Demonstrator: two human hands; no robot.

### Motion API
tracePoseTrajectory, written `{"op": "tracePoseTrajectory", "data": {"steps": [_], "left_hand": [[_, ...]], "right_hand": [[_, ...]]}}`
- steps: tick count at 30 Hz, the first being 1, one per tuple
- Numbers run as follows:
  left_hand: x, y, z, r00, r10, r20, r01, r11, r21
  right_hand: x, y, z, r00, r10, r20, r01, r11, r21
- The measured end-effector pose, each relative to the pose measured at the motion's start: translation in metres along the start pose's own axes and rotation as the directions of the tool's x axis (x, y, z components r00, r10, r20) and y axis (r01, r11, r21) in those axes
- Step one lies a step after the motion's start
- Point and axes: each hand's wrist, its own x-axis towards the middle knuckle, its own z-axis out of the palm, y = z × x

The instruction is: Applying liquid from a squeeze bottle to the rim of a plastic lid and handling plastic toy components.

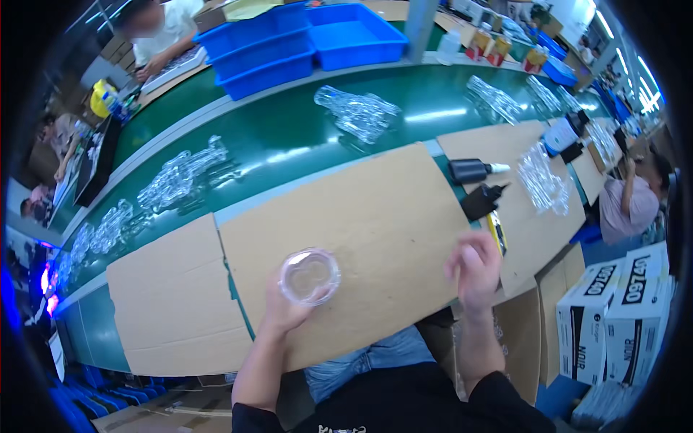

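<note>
1 round clear container (310,276) sits in the left grip (287,309), fingers wrapped about its left side and thumb laid across its near rim. it is over the left part of the middle cardboard sheet (382,209); whether its base touches the board, i cannot tell. the right grip (476,270), well apart from it, hangs over the sheet's right edge, its fingers curled inward; whether the fingertips press together, i cannot tell.

just beyond the right grip, a yellow cutter (497,232) lies on the right-hand cardboard sheet (516,249), beside 2 black bottles (469,170) lying on their sides. further right are a pile of clear plastic pieces (541,180) and a blue-labelled bottle (561,135), tilted.

past the sheets, the green worktop (278,119) carries several more clear piles, 1 of them (357,113) straight ahead. behind it stand stacked blue bins (263,65), with a blue tray (357,50) to their right. 1 co-worker (628,206) sits at far right, near white printed cartons (613,317).
</note>
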Motion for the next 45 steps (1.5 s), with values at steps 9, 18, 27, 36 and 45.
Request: {"op": "tracePoseTrajectory", "data": {"steps": [9, 18, 27, 36, 45], "left_hand": [[0.031, -0.042, -0.023, 0.955, 0.294, -0.023, -0.292, 0.954, 0.068], [0.020, -0.009, -0.036, 0.978, 0.090, -0.187, -0.077, 0.994, 0.076], [0.002, 0.057, -0.026, 0.976, 0.210, 0.056, -0.217, 0.934, 0.283], [-0.024, 0.071, 0.032, 0.992, 0.099, -0.076, -0.072, 0.951, 0.301], [-0.021, 0.073, 0.042, 0.968, 0.251, -0.007, -0.224, 0.876, 0.427]], "right_hand": [[0.343, 0.102, 0.140, 0.937, 0.099, 0.335, 0.258, 0.451, -0.855], [0.264, 0.047, 0.134, 0.895, -0.076, 0.440, 0.156, 0.976, -0.150], [0.088, -0.032, 0.066, 0.805, -0.567, 0.177, 0.088, 0.408, 0.909], [0.010, -0.056, 0.034, 0.855, -0.510, 0.096, 0.225, 0.531, 0.817], [-0.002, -0.047, 0.028, 0.888, -0.460, -0.009, 0.230, 0.427, 0.875]]}}
